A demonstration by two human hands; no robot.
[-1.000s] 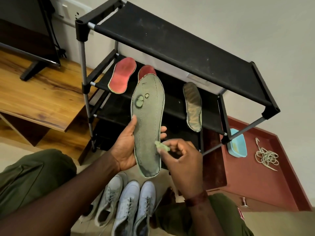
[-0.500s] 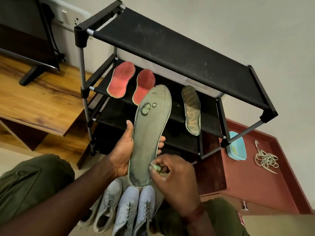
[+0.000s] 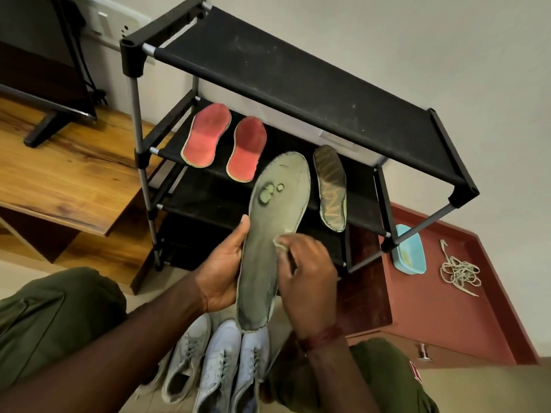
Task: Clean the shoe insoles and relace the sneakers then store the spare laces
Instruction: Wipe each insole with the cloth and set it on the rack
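Insole scrub in hand

Left hand [image 3: 222,275] cradles the green insole [image 3: 274,234] from behind, thumb hooked over its left edge, propping it upright so the grimy face meets the wiping hand. Right hand [image 3: 307,281] pinches a small pale wipe [image 3: 280,242] in curled fingertips against the insole's right edge. Two red insoles [image 3: 207,135] lie at the left end of the rack's middle shelf [image 3: 360,204], and a dark insole [image 3: 331,189] toward its right end, likely drying. Sneakers [image 3: 220,362] stand on the floor below. Spare laces [image 3: 459,272] lie on the red ledge [image 3: 432,317] beside a blue tub [image 3: 408,250].
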